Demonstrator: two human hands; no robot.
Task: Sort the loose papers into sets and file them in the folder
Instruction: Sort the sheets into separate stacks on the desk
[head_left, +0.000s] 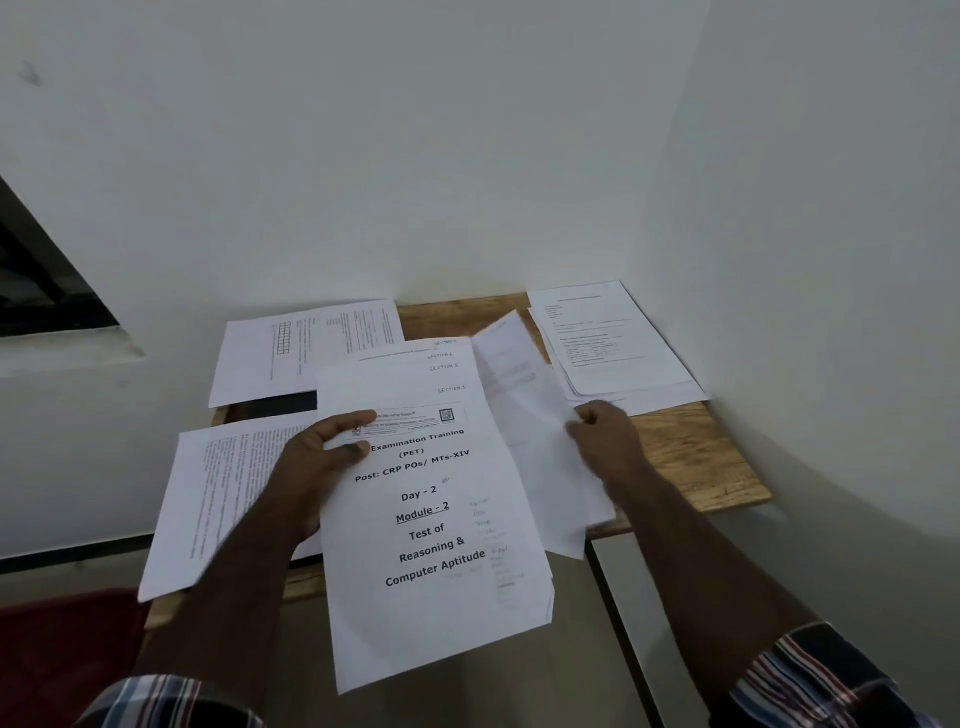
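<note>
We saw the left hand (317, 457) gripping a stack of papers (436, 545), thumb across the top sheet, which read "Day - 2, Module - 2". The right hand (602, 441) pinched a single loose sheet (524, 415), tilted up beside the stack. On the wooden table (696, 457) lay other paper sets: far left (291, 353), near left (218, 499), far right (608, 338). A dark edge (275, 405) beneath the left sheets might have been the folder.
</note>
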